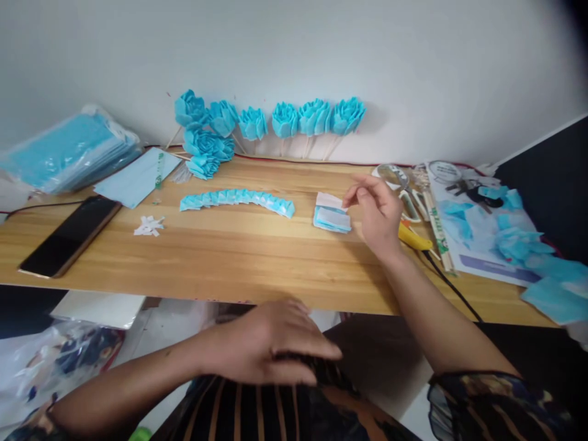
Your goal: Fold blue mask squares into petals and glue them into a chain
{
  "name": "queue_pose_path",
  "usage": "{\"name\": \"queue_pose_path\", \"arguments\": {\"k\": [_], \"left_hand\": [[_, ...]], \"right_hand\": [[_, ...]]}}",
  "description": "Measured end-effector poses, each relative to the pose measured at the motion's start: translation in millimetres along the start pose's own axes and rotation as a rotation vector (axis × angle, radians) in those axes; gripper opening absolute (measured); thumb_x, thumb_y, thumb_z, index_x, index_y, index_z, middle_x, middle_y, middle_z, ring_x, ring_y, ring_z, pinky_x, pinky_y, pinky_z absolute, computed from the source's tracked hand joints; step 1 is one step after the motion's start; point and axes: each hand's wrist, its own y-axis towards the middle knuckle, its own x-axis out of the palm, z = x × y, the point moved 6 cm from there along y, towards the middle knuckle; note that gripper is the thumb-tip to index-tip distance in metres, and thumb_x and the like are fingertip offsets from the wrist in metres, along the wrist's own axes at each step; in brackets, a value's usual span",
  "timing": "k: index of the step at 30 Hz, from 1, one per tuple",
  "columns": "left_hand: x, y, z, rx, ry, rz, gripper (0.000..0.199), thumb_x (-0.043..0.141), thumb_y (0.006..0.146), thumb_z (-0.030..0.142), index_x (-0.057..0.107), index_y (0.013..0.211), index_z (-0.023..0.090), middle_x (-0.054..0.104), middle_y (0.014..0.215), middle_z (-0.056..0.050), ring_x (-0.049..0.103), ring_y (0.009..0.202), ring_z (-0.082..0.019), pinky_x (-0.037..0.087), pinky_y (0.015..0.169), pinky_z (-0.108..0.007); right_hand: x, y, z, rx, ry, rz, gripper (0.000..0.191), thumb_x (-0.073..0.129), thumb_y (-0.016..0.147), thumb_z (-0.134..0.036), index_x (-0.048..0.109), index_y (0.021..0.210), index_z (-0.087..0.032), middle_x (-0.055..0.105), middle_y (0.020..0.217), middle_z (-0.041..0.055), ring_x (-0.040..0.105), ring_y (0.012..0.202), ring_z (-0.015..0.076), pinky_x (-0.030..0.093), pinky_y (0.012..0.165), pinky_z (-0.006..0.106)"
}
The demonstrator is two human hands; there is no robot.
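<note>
My right hand (379,214) is at the right edge of a small stack of blue and white fabric squares (332,219). Its fingers are loosely bent, with the thumb apart from the fingertips, and nothing shows between them. The fingertips reach the stack's edge; whether they touch it I cannot tell. Over my lap, below the table's front edge, my left hand (275,343) hangs with fingers stretched out and holds nothing. A curved strip of overlapping folded blue pieces (236,199) lies left of the stack.
Several blue fabric flowers (285,119) on sticks lean against the wall. A phone (68,236), white scraps (149,225) and a bag of blue masks (68,150) are left. Right lie a yellow corded tool (414,236), scissors (478,193) and loose blue pieces (521,244).
</note>
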Motion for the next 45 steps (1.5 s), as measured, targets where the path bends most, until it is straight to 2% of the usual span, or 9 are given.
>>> {"name": "queue_pose_path", "arguments": {"k": [5,10,13,16,21,29,34,40,45], "left_hand": [[-69.2,-12.7,-4.9,-0.107,0.216,0.406,0.015,0.062,0.092,0.020,0.071,0.103,0.019,0.076,0.090,-0.006,0.070,0.084,-0.016,0.054,0.079,-0.030],[-152.7,-7.4,-35.5,-0.250,0.527,0.640,0.017,0.061,0.092,0.027,0.074,0.091,0.016,0.076,0.087,-0.006,0.069,0.079,-0.016,0.052,0.072,-0.026],[-190.0,19.4,-73.3,-0.281,0.685,0.552,0.025,0.055,0.095,0.031,0.074,0.094,0.016,0.076,0.095,-0.008,0.069,0.088,-0.020,0.050,0.078,-0.029],[-208.3,42.6,-112.4,-0.326,0.804,0.430,0.026,0.052,0.094,0.029,0.075,0.091,0.017,0.075,0.092,-0.007,0.068,0.089,-0.020,0.049,0.081,-0.030],[-205.7,50.0,-138.1,-0.317,0.874,0.401,0.026,0.051,0.094,0.028,0.075,0.093,0.017,0.074,0.096,-0.009,0.066,0.094,-0.021,0.048,0.085,-0.032],[-197.4,48.7,-140.2,-0.292,0.878,0.315,0.029,0.050,0.096,0.031,0.073,0.107,0.018,0.074,0.103,-0.009,0.066,0.098,-0.022,0.044,0.089,-0.035],[-196.6,51.7,-133.6,-0.234,0.828,0.319,0.024,0.055,0.093,0.031,0.075,0.094,0.018,0.075,0.091,-0.007,0.067,0.087,-0.021,0.043,0.082,-0.033],[-199.0,46.9,-112.6,-0.205,0.729,0.475,0.024,0.054,0.092,0.031,0.072,0.086,0.017,0.073,0.082,-0.006,0.064,0.078,-0.018,0.043,0.078,-0.032],[-194.8,47.8,-104.1,-0.180,0.675,0.533,0.024,0.054,0.092,0.032,0.070,0.082,0.017,0.072,0.082,-0.005,0.063,0.080,-0.018,0.044,0.080,-0.032]], "right_hand": [[-0.3,5.2,-6.2,0.059,-0.092,-0.037,0.021,0.047,0.090,-0.021,0.067,0.093,-0.023,0.050,0.055,-0.0052,0.051,0.051,0.0126,0.043,0.054,0.027],[44.6,19.1,-15.7,0.078,-0.425,-0.374,0.033,0.051,0.088,-0.019,0.070,0.113,-0.024,0.060,0.059,-0.0025,0.055,0.054,0.0157,0.040,0.057,0.029],[78.4,27.7,-10.7,0.009,-0.609,-0.573,0.031,0.054,0.088,-0.020,0.072,0.113,-0.022,0.075,0.088,0.0065,0.067,0.077,0.0225,0.045,0.070,0.033],[101.7,29.6,-1.3,-0.063,-0.742,-0.704,0.023,0.056,0.090,-0.024,0.074,0.104,-0.020,0.075,0.105,0.0120,0.067,0.096,0.0281,0.044,0.080,0.038],[107.0,24.2,8.2,-0.018,-0.731,-0.683,0.013,0.059,0.086,-0.020,0.072,0.088,-0.022,0.075,0.094,0.0074,0.067,0.088,0.0255,0.040,0.078,0.037],[96.5,24.1,-4.8,-0.103,-0.561,-0.560,0.007,0.059,0.084,-0.020,0.066,0.085,-0.022,0.076,0.090,0.0036,0.067,0.088,0.0247,0.038,0.085,0.040],[95.3,24.6,-2.4,-0.070,-0.453,-0.521,0.005,0.060,0.083,-0.021,0.065,0.085,-0.023,0.076,0.091,0.0038,0.068,0.091,0.0253,0.041,0.089,0.043],[96.8,21.7,4.0,0.171,0.018,-0.582,0.038,0.055,0.088,-0.033,0.054,0.124,-0.022,0.073,0.112,0.0081,0.068,0.102,0.0227,0.050,0.090,0.041],[100.0,18.3,-3.2,0.167,-0.039,-0.596,0.052,0.061,0.081,-0.027,0.050,0.132,-0.022,0.071,0.113,0.0075,0.066,0.106,0.0236,0.048,0.096,0.043]]}}
